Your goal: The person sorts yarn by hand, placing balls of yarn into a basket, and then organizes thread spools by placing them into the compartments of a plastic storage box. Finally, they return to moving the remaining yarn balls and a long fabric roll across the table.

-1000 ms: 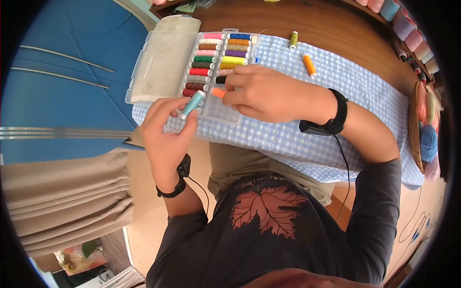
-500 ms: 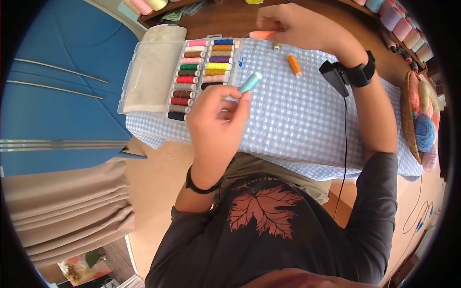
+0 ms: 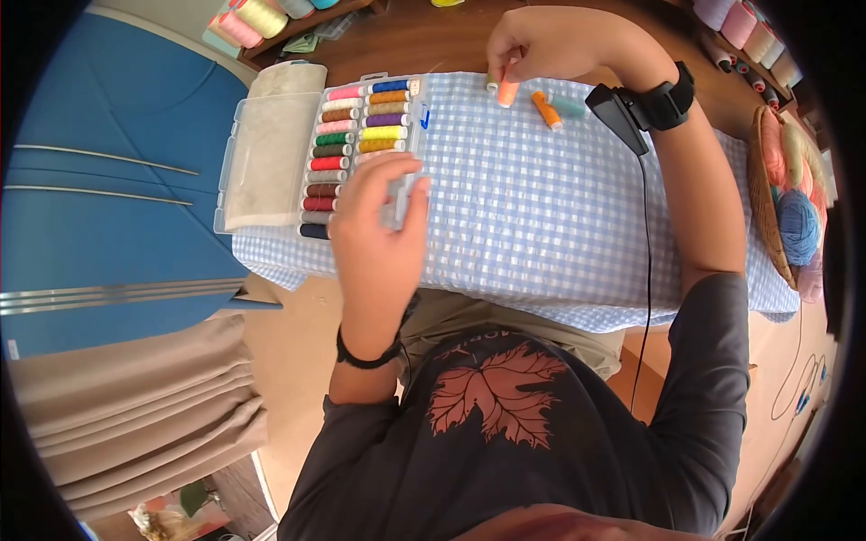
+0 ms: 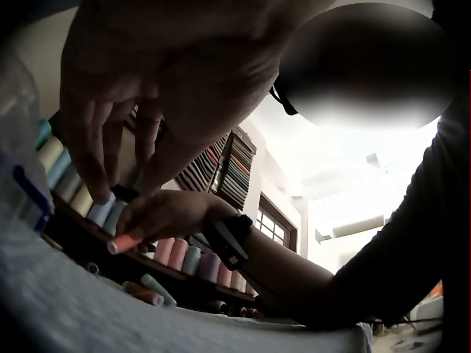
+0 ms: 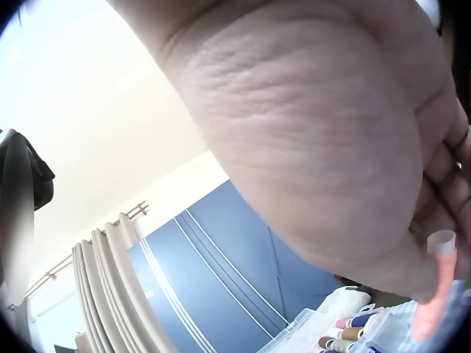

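Observation:
My right hand (image 3: 559, 43) pinches a coral-orange thread spool (image 3: 508, 87), held upright at the far edge of the checked cloth. An olive spool (image 3: 492, 81) shows right beside its fingertips. In the right wrist view the coral spool (image 5: 436, 290) is between thumb and fingers. An orange spool (image 3: 546, 110) and a teal spool (image 3: 566, 105) lie next to each other on the cloth. My left hand (image 3: 374, 212) is over the near part of the clear thread case (image 3: 420, 126), thumb and fingers apart, with no spool seen between them; it hides some of the case.
Rows of coloured spools fill the case, whose lid (image 3: 266, 162) lies folded back on the left. A wicker basket of yarn (image 3: 767, 207) stands at the right end of the checked cloth (image 3: 541, 207). Thread cones (image 3: 262, 16) line the shelves behind.
The right hand has carried the coral spool from the case to the cloth's far edge. The teal spool has left the left hand and lies by the orange one; the left hand is back over the case.

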{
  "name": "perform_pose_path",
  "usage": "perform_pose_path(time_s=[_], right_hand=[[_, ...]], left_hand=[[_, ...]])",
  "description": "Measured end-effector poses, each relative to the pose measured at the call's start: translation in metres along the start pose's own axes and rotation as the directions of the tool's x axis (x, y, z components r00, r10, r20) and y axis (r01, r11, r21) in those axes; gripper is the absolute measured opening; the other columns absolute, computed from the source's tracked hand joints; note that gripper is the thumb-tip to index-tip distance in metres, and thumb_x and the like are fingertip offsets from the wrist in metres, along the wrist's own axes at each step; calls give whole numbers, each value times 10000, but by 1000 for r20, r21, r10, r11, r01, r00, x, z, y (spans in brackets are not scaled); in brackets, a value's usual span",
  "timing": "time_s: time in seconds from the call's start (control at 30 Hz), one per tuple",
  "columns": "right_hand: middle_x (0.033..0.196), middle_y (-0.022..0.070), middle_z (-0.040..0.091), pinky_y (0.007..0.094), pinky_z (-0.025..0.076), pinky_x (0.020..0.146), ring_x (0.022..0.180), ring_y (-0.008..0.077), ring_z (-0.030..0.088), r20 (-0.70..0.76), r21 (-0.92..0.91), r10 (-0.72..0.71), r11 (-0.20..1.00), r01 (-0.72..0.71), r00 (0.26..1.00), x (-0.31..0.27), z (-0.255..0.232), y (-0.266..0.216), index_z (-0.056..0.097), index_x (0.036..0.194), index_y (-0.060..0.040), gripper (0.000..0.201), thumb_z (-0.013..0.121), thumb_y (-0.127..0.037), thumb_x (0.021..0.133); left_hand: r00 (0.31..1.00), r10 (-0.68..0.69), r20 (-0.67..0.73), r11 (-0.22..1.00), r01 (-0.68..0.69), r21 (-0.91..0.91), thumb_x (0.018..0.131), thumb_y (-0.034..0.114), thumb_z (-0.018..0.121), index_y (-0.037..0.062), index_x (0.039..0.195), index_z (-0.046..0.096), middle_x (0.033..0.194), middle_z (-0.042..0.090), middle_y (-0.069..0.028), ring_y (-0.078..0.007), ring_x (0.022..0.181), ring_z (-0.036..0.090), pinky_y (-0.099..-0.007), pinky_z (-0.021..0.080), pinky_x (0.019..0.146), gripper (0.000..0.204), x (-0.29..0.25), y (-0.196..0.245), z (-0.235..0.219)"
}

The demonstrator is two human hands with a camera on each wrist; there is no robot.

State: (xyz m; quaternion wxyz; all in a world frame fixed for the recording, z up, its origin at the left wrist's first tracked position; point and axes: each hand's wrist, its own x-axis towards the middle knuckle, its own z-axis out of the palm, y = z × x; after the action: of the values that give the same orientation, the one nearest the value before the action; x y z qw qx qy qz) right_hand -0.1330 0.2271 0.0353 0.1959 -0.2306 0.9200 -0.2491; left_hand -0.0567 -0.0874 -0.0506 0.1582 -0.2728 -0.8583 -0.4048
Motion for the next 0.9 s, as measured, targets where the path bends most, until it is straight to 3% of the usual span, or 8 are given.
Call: perform_pose_path(time_s=[0.1, 0.3, 0.4, 0.47, 0.57, 0.7, 0.77, 0.9], right_hand=[[907, 78, 756, 357, 542, 729, 797, 197, 691, -147, -96, 84, 990, -99, 986, 16, 17, 27, 774, 1077, -9, 187, 733, -168, 987], [956, 88, 780, 366, 585, 810, 885, 216, 733, -148, -86, 21, 996, -34, 989, 21, 21, 41, 797, 1108, -7, 233, 687, -162, 972], [935, 94, 766, 383, 578, 788, 878, 235, 728, -211, -46, 113, 991, -126, 971, 19, 18, 45, 770, 1048, 0, 190, 667, -128, 953], [894, 101, 733, 397, 565, 753, 837, 260, 711, -293, -280, 237, 905, -320, 926, 22, 16, 59, 733, 1007, 8, 160, 645, -98, 927], [860, 107, 703, 399, 544, 723, 792, 269, 682, -260, -257, 406, 846, -468, 876, 20, 18, 73, 708, 1004, 7, 155, 625, -80, 906], [851, 106, 695, 398, 544, 743, 806, 271, 679, -265, -120, 286, 938, -326, 921, 21, 23, 71, 699, 995, 1, 131, 641, -78, 909], [885, 121, 703, 384, 549, 769, 830, 270, 677, -391, -165, 51, 978, -125, 919, 27, 27, 71, 696, 1003, -9, 112, 690, -84, 920], [942, 94, 723, 369, 556, 797, 869, 227, 686, -342, -141, 16, 988, -68, 940, 29, 28, 29, 710, 1051, -12, 146, 749, -99, 941]], left_hand=[[999, -28, -41, 989, 33, 142, 947, 18, 743, 51, 1222, 762, 1294, 747, -135, -358, 1131, 710, -463, 567, 983, 278, 6, -15, -21], [996, -77, 44, 953, 61, 296, 947, 11, 713, 65, 1268, 770, 1295, 747, -121, -369, 1237, 644, -466, 525, 1073, 331, 4, -54, -27], [1000, -17, 26, 951, 8, 308, 937, 11, 723, 59, 1254, 777, 1278, 746, -114, -371, 1229, 638, -462, 528, 1067, 326, 3, -53, -25], [999, -31, 43, 953, 16, 304, 930, 15, 730, 56, 1239, 782, 1271, 745, -111, -370, 1220, 635, -463, 528, 1063, 316, 3, -54, -26], [997, -44, 65, 951, 22, 308, 915, 29, 748, 53, 1212, 792, 1247, 745, -107, -364, 1200, 633, -466, 528, 1052, 301, 4, -50, -25], [995, -36, 90, 952, 7, 305, 892, 52, 782, 56, 1198, 795, 1177, 757, -100, -352, 1167, 635, -470, 527, 1030, 306, 4, -48, -27], [996, -21, 84, 954, -5, 300, 891, 57, 792, 51, 1183, 792, 1154, 761, -98, -351, 1160, 637, -467, 527, 1020, 292, 5, -49, -30], [991, -125, 54, 975, 113, 191, 895, 90, 837, 43, 1130, 786, 1033, 765, -70, -293, 1039, 665, -410, 545, 931, 245, 5, -35, -37]])
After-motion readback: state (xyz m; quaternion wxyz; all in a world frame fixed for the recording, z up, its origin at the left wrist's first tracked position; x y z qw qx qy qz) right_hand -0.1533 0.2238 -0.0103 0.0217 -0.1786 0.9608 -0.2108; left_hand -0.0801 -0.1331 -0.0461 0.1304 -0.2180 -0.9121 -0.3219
